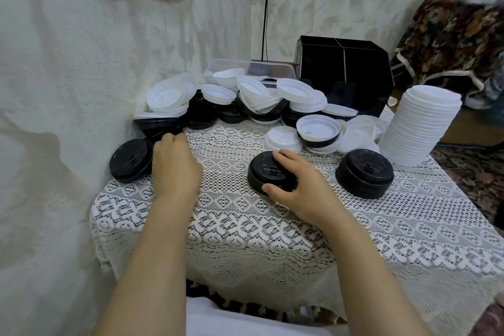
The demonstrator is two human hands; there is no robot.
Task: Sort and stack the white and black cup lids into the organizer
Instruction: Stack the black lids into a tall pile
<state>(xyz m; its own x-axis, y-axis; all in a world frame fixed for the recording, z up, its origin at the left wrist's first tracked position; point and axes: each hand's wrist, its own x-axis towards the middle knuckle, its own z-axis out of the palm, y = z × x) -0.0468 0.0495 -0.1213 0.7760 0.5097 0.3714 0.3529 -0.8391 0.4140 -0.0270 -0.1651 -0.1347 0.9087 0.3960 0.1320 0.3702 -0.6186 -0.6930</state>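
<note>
lace cloth (245, 226) under mixed lid heap (259, 95), black organizer (354, 68) behind. right hand (297, 185) grasps a short glossy black lid stack (263, 169); left hand (174, 166) curled, grip can't be told.

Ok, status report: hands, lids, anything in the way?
Right hand grips black lid stack. Left hand curled at mixed lid pile, grip unclear. Pile lies in front of organizer.

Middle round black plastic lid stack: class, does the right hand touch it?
Touching. Head view: right hand curls over the black lid stack, thumb pressing its rim.
</note>
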